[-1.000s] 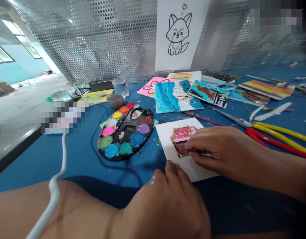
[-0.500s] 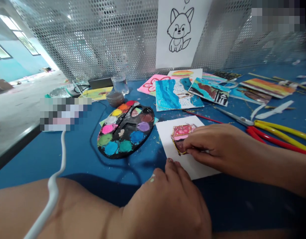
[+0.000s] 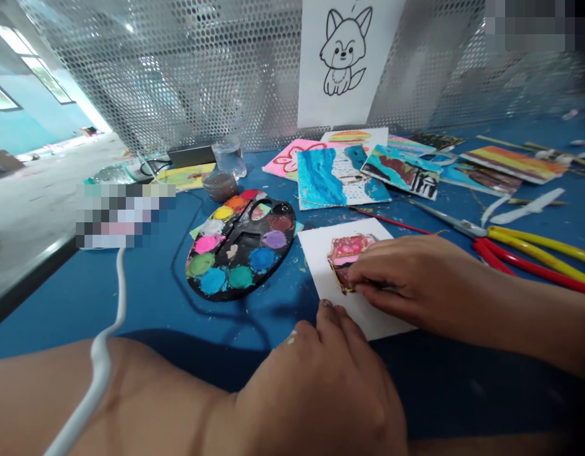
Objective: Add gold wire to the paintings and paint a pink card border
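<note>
A white card (image 3: 326, 239) lies on the blue table, bearing a small painted picture (image 3: 350, 247) in pink and dark brown. Thin gold cord (image 3: 337, 275) runs along the picture's left and lower edges. My right hand (image 3: 401, 282) is closed over the picture's lower right, fingertips pressed together at the cord's lower end; whatever they pinch is hidden. Below it, my left hand (image 3: 330, 380) lies with extended fingers at the card's lower left edge, holding nothing visible. A dab of pale green paint shows on a knuckle.
Left of the card sits a black paint palette (image 3: 239, 278); behind it stand a brown pot (image 3: 220, 186) and a clear cup (image 3: 229, 158). Several painted canvases (image 3: 321, 177) lie behind. Scissors (image 3: 482, 234) with red and yellow handles lie right. A fox drawing (image 3: 342, 107) leans on the mesh panel.
The view has shifted very slightly. My right hand's fingertips have moved a little left along the picture's lower edge. My left hand stays in place on the card.
</note>
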Demonstrator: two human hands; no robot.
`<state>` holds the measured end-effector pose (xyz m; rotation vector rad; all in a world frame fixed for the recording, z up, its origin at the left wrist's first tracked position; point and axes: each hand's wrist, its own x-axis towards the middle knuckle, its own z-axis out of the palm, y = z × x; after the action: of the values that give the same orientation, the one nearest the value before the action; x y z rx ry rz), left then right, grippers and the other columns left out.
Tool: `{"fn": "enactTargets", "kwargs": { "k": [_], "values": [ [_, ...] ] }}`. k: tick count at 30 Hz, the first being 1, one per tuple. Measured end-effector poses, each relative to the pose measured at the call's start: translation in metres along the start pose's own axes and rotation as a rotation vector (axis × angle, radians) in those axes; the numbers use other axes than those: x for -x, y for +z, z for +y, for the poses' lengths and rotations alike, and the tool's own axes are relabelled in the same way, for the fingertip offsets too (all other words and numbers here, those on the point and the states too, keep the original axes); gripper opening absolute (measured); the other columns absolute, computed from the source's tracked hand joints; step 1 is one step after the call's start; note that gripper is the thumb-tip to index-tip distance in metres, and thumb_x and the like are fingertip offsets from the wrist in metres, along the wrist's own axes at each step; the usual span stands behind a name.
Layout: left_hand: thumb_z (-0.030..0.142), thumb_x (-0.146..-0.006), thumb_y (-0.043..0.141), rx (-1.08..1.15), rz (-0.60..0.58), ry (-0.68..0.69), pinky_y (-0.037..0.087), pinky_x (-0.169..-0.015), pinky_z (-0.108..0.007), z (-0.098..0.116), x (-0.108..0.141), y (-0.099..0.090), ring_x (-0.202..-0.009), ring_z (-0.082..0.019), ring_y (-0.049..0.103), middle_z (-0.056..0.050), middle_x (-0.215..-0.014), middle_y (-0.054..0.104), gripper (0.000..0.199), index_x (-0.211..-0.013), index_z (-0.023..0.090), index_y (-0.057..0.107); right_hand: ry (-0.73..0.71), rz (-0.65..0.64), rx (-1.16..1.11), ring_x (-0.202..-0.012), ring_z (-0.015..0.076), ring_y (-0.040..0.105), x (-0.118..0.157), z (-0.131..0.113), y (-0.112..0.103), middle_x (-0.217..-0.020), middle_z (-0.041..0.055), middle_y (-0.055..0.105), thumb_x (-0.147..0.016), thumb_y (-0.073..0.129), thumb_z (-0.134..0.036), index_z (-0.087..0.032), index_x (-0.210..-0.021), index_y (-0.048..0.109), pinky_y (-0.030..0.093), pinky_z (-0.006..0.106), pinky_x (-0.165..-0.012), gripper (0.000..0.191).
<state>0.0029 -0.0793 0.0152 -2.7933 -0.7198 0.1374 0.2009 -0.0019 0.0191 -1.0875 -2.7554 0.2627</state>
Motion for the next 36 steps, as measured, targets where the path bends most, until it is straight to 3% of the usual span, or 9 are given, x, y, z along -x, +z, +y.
{"fn": "enactTargets", "kwargs": {
  "k": [5, 9, 13, 20, 24, 30, 36],
  "values": [
    [0.017, -0.098, 0.044, 0.103, -0.048, -0.142, 0.060, -0.055, -0.030, -0.007, -0.012, -0.011, -0.077, -0.025, 0.074, -0.016, -0.097, 0.076, 0.032, -0.103, 0.009, 0.074, 0.018, -0.027, -0.048, -0.082, 0.0184, 0.064, 0.005, -0.001, -0.002, -0.094, 0.0052, 0.074, -0.095, 0.049, -0.021, -0.020, -0.092, 0.073, 0.044, 0.030, -0.071, 0.024],
    [0.013, -0.101, 0.036, 0.109, -0.052, -0.190, 0.065, -0.072, -0.037, -0.014, -0.023, -0.014, -0.104, -0.029, 0.072, -0.018, -0.123, 0.071, 0.040, -0.123, 0.009, 0.070, -0.020, 0.031, -0.086, -0.096, 0.0205, 0.065, 0.012, 0.003, -0.004, -0.106, 0.0081, 0.072, -0.096, 0.045, -0.020, -0.020, -0.104, 0.072, 0.048, 0.032, -0.082, 0.028],
    [0.013, -0.102, 0.036, 0.150, -0.125, -0.159, 0.066, -0.076, -0.039, -0.018, -0.027, -0.012, -0.111, -0.031, 0.070, -0.017, -0.130, 0.068, 0.041, -0.127, 0.008, 0.067, -0.024, 0.066, -0.081, -0.095, 0.0205, 0.067, 0.020, 0.011, -0.005, -0.105, 0.0084, 0.073, -0.096, 0.043, -0.020, -0.021, -0.105, 0.073, 0.049, 0.033, -0.081, 0.031],
    [0.010, -0.100, 0.037, 0.100, 0.128, -0.124, 0.065, -0.067, -0.038, -0.019, -0.018, 0.003, -0.096, -0.029, 0.073, -0.014, -0.114, 0.073, 0.038, -0.116, 0.009, 0.072, -0.071, 0.083, -0.112, -0.097, 0.0184, 0.068, 0.021, 0.018, -0.009, -0.110, 0.0064, 0.074, -0.098, 0.038, -0.020, -0.023, -0.108, 0.074, 0.052, 0.031, -0.082, 0.037],
    [0.008, -0.099, 0.038, 0.100, 0.123, -0.101, 0.065, -0.069, -0.036, -0.021, -0.015, 0.002, -0.097, -0.027, 0.072, -0.013, -0.114, 0.073, 0.038, -0.117, 0.010, 0.071, -0.059, 0.116, -0.096, -0.082, 0.0189, 0.069, 0.022, 0.017, -0.011, -0.093, 0.0048, 0.074, -0.096, 0.042, -0.026, -0.025, -0.098, 0.073, 0.053, 0.030, -0.072, 0.031],
    [0.009, -0.100, 0.040, 0.082, 0.117, -0.099, 0.062, -0.073, -0.037, -0.022, -0.017, 0.003, -0.096, -0.026, 0.070, -0.011, -0.117, 0.072, 0.035, -0.116, 0.013, 0.071, -0.195, 0.160, -0.097, -0.103, 0.0155, 0.071, 0.022, 0.017, -0.013, -0.113, 0.0009, 0.075, -0.094, 0.040, -0.010, -0.030, -0.115, 0.073, 0.054, 0.026, -0.092, 0.044],
    [0.008, -0.098, 0.042, 0.037, 0.182, -0.091, 0.056, -0.064, -0.034, -0.023, -0.016, 0.007, -0.090, -0.025, 0.068, -0.009, -0.114, 0.073, 0.034, -0.113, 0.014, 0.071, -0.236, 0.131, 0.050, -0.106, 0.0193, 0.072, 0.024, 0.023, -0.010, -0.120, 0.0023, 0.074, -0.089, 0.037, -0.007, -0.028, -0.119, 0.075, 0.057, 0.033, -0.096, 0.053]
  ]
}}
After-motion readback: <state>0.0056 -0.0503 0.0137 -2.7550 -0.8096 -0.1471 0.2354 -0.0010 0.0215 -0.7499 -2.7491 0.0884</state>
